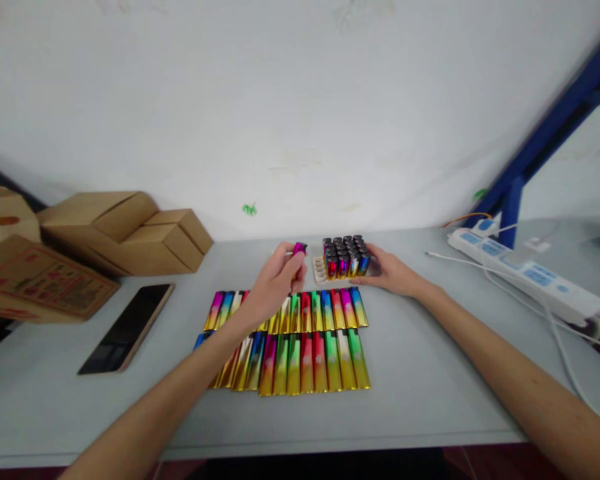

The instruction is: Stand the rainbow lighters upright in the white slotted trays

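Pinched in the fingers of my left hand (277, 277) is a lighter with a purple top (299, 249), held just left of a white slotted tray (320, 269). Black-capped shiny lighters (347, 257) stand upright and close together in the tray; several slots at its left end hold none. My right hand (393, 272) is round the tray's right end, with the thumb at the front and the fingers behind. Nearer me, metallic gold-bottomed lighters lie flat side by side in a back row (325, 312) and a front row (313, 363). My left forearm hides part of both rows.
A dark-screened phone (126, 330) lies on the grey table (420, 393) at left. Behind it are brown cardboard boxes (125, 233). On the right, a white power strip (525, 270) has white cables (550, 313) trailing across the table. A white wall (300, 120) closes off the back.
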The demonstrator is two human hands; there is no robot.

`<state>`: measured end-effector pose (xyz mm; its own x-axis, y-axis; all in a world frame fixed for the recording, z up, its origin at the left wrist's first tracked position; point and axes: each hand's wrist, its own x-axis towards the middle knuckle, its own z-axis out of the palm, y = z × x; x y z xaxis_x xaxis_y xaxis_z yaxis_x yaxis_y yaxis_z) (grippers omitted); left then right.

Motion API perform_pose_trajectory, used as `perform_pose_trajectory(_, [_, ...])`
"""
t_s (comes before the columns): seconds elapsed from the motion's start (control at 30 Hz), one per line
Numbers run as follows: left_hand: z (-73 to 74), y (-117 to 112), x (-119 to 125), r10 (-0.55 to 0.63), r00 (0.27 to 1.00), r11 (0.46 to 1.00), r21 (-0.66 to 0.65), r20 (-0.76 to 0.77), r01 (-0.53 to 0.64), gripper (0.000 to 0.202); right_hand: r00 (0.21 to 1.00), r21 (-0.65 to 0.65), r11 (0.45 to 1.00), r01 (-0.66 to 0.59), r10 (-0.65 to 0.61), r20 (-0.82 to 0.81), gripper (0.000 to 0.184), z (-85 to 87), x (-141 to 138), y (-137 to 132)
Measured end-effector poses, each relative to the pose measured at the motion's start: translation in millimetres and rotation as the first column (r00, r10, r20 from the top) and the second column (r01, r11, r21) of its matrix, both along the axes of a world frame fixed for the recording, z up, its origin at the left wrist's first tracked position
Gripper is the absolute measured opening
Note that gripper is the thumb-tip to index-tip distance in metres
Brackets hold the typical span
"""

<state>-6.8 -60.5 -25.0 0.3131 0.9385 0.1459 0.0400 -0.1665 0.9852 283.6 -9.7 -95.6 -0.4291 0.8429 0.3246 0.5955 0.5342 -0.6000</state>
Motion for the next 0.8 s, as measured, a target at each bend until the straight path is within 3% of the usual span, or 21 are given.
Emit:
perform_pose_trajectory(0.27, [-18.2, 64, -10, 0.047, 0.994, 0.983, 0.179, -0.099, -0.028, 0.025, 1.0, -0.009, 1.0, 0.014, -0.014, -0.009, 0.091, -2.0, 3, 2])
perform_pose_trajectory(0.4, [-33.3, 88, -2, 0.059, 0.996, 0.985, 0.167, -0.065, -0.048, 0.041, 0.999, -0.027, 0.999, 0.029, -0.029, -0.016, 0.092, -3.3, 4, 2])
perform_pose_trajectory(0.5, [-43.9, 96, 2, 0.023, 0.999, 0.992, 0.128, -0.04, -0.018, 0.043, 0.999, -0.033, 0.998, 0.045, -0.046, -0.011, 0.093, -3.2, 4, 1])
perform_pose_trajectory(0.6, [-48.2, 100, 3, -0.011, 0.99, 0.987, 0.157, -0.14, 0.033, 0.04, 0.999, -0.032, 0.998, 0.05, -0.05, -0.011, 0.091, -2.3, 3, 0])
perform_pose_trajectory(0.7, [-45.0, 102, 1, -0.006, 0.954, 0.969, 0.235, -0.299, 0.08, 0.037, 0.999, -0.035, 0.998, 0.043, -0.044, -0.031, 0.091, -1.1, 2, -1])
perform_pose_trajectory(0.8, [-39.1, 102, -1, 0.005, 0.945, 0.956, 0.278, -0.327, 0.091, 0.036, 0.998, -0.045, 0.998, 0.046, -0.048, -0.04, 0.089, 0.0, 1, -2])
